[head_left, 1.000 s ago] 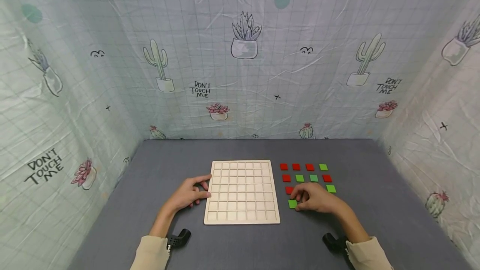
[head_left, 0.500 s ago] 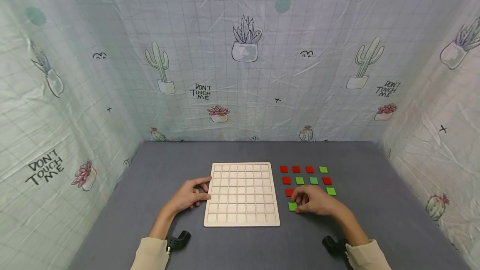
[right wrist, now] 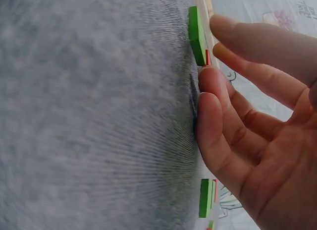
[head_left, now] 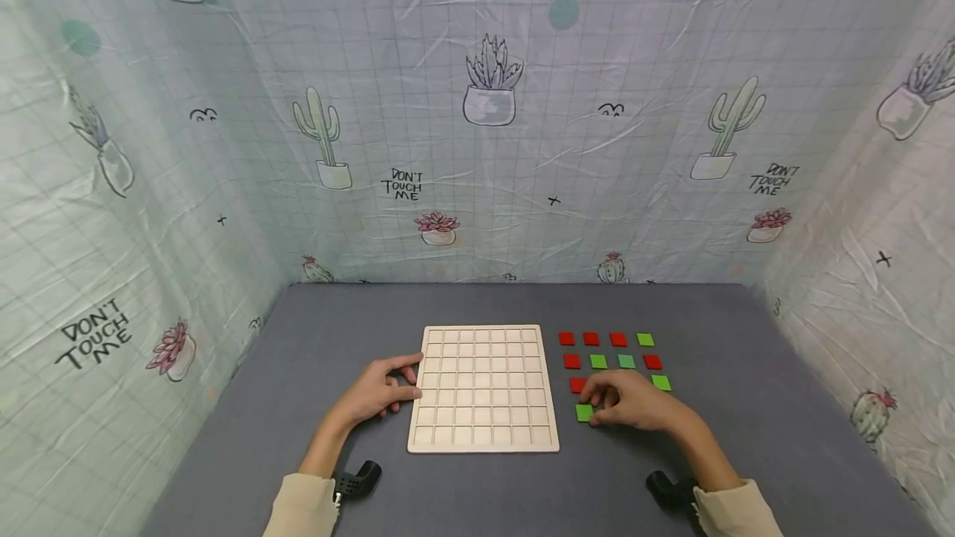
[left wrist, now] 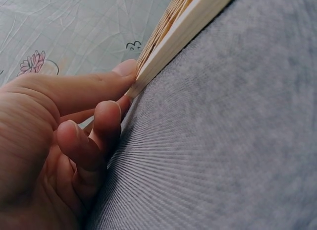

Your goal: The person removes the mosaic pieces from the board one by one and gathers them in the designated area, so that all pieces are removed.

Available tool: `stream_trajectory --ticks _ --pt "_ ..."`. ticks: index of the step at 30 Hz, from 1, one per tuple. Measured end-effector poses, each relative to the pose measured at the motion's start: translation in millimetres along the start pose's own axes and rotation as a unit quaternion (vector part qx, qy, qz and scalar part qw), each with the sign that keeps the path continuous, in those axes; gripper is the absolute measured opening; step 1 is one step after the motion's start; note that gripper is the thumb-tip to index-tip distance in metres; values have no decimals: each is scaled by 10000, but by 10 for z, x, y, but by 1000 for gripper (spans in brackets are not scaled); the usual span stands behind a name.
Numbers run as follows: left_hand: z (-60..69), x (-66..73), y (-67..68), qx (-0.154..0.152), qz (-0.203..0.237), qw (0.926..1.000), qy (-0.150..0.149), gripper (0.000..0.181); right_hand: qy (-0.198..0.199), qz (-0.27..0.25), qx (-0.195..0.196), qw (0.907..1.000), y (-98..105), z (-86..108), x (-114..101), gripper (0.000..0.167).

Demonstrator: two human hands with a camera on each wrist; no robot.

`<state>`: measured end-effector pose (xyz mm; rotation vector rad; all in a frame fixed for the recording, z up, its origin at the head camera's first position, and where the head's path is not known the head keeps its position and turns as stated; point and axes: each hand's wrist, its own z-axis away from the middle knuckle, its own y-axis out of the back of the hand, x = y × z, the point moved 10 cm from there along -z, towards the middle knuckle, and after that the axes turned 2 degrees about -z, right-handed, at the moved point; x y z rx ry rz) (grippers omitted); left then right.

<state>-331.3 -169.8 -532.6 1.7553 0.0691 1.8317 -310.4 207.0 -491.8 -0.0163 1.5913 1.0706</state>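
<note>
A pale wooden board (head_left: 482, 389) with a grid of square recesses lies flat on the dark grey cloth. My left hand (head_left: 376, 388) rests at its left side, thumb and index fingertip touching the board's edge (left wrist: 171, 39); the other fingers are loosely bent beneath. My right hand (head_left: 634, 400) hovers low over the tiles right of the board, fingers relaxed and slightly bent. Its thumb is beside a bright green square tile (head_left: 584, 413), also seen as a green tile (right wrist: 196, 36) in the right wrist view. Nothing is pinched. The hand covers part of a red tile (head_left: 577, 385).
Red and green tiles lie in rows behind the right hand, among them a red tile (head_left: 566, 339), a teal-green tile (head_left: 626, 361) and a green tile (head_left: 661, 383). A printed fabric curtain (head_left: 492, 164) surrounds the grey table (head_left: 358, 313) at the back and sides.
The head view has tilted slightly, so everything sits a little lower in it. Both hands keep their places relative to the board and tiles.
</note>
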Motion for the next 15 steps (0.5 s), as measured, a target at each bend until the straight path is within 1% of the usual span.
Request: stream_trajectory --ticks 6,10,13,15 --pt "-36 -4 41 144 -82 9998 -71 63 54 9 135 9999 87 30 -54 25" --pt "-38 61 73 287 -178 9993 -129 62 170 106 259 9995 155 82 -117 27" --pt "-24 142 115 498 -278 9983 -99 61 159 178 476 9986 232 115 -161 29" --pt "-1 196 166 749 -444 9962 17 60 123 283 689 9971 292 128 -191 32"
